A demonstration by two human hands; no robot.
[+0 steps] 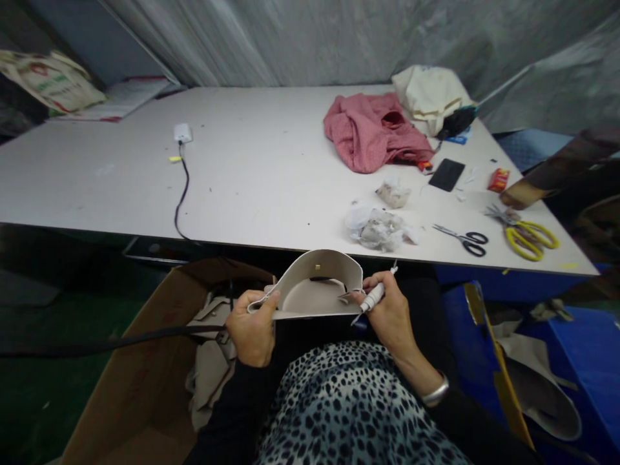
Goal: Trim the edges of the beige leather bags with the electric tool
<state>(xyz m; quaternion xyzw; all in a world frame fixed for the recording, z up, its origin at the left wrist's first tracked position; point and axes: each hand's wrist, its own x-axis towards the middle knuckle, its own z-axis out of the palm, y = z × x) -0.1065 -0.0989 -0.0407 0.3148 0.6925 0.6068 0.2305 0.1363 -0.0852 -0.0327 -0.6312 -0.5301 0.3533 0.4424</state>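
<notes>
A beige leather-like bag [334,263] with a small gold stud on its raised, curved flap is held over my lap, its opening toward me. My left hand [252,329] pinches its folded left side between thumb and fingers. At the right side, my right hand [391,316] grips the bag's edge and also a thin tool [372,298] with a white-wrapped handle and a narrow tip. What kind of tool it is, I cannot tell. A dark strip or cord [145,337] runs leftward from near my left hand.
The white table's [261,174] front edge lies just beyond the bag. On it are black-handled scissors [467,240], yellow-handled scissors [527,236], crumpled plastic [380,229] and pink cloth [363,132]. A cardboard box [140,342] with beige pieces stands left; blue bins [581,361] stand right.
</notes>
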